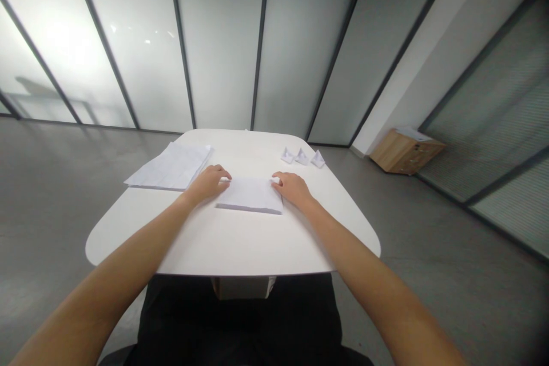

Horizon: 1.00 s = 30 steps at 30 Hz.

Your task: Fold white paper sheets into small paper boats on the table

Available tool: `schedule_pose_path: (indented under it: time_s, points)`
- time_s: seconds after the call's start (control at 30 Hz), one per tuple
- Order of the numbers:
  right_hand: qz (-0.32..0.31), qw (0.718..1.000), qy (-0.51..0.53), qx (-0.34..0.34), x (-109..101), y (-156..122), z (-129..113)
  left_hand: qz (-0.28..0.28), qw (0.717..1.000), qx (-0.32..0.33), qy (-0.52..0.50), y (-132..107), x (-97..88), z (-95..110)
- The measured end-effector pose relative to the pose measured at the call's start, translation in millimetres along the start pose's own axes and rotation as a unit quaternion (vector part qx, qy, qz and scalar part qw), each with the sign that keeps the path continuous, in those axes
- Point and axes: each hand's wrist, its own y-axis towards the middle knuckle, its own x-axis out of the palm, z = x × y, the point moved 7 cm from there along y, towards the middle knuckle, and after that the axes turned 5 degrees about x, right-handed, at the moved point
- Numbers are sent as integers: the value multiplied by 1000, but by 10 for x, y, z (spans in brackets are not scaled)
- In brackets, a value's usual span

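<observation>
A folded white paper (250, 195) lies flat near the middle of the white table (240, 243). My left hand (209, 183) curls at its upper left corner, and my right hand (292, 189) curls at its upper right corner. The fingertips of both hands rest on the paper's far edge. To the left of my left hand lies a loose stack of white paper sheets (170, 167). Three small folded paper boats (301, 156) stand in a row at the far right of the table, beyond my right hand.
The rounded table stands on a grey floor, with frosted glass panels in dark frames behind it. A low wooden cabinet (405, 151) with white paper on top stands by the wall at the right. My dark clothing shows below the table's near edge.
</observation>
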Motion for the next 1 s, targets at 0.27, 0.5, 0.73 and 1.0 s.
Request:
schedule_pose_path:
  time_s: [0.27, 0.5, 0.73, 1.0]
  points:
    - [-64, 973, 79, -206, 104, -47, -500, -80, 989, 103, -63, 58, 211, 436]
    - [-131, 978, 94, -132, 217, -25, -196, -149, 984, 43, -92, -55, 155, 243]
    - [-162, 977, 102, -95, 132, -72, 84, -186, 976, 3, -111, -126, 111, 57]
    - [-173, 975, 104, -90, 114, -87, 79, -197, 972, 5, -125, -143, 133, -49]
